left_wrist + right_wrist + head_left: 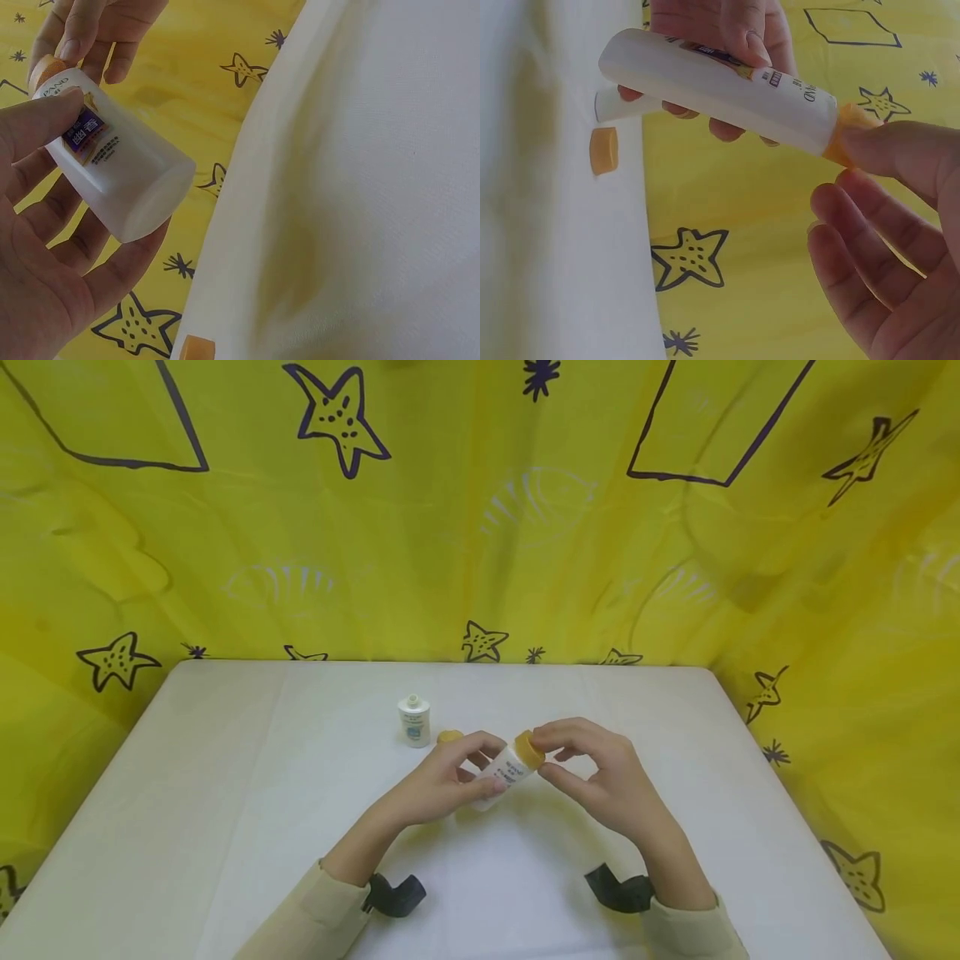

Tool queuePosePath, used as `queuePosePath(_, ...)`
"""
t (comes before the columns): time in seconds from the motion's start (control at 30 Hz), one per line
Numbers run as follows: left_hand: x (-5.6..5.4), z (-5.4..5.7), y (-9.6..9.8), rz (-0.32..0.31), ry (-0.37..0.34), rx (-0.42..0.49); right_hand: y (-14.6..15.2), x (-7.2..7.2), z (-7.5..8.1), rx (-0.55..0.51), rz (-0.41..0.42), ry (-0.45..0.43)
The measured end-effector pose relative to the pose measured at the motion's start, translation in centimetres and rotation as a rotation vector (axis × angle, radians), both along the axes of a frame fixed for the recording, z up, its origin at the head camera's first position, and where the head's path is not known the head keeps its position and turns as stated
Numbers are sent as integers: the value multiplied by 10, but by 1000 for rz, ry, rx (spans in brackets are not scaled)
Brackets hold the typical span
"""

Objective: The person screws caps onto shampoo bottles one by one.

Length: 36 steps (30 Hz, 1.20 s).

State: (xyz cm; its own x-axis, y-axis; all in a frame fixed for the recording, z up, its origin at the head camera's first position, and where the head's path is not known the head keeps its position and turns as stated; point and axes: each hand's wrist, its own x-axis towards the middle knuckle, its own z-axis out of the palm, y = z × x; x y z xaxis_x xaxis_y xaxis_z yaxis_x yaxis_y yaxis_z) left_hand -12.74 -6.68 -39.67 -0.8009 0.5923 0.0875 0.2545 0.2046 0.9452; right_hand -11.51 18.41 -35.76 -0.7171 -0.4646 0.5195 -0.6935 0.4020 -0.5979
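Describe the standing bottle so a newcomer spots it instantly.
On the white table, look toward the far edge, before the yellow curtain. In the head view, a small white bottle stands upright there, just left of a loose orange cap. Unlike the tilted, capped bottle in the left hand, it has an uncapped neck.

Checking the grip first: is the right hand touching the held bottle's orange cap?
Touching: the right wrist view shows the right hand pinching the orange cap, thumb on one side, fingertip at its lower edge.
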Motion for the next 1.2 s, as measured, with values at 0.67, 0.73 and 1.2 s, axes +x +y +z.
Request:
queuePosePath(0.67,3,1,3,-42,35,14,-2,2,-3,-30,-17,-1)
queuePosePath(0.73,3,2,3,-49,44,18,-3,2,-3,-35,-14,-1)
queuePosePath(1.2,3,3,1,-28,46,-14,-2,4,0,-56,17,-28)
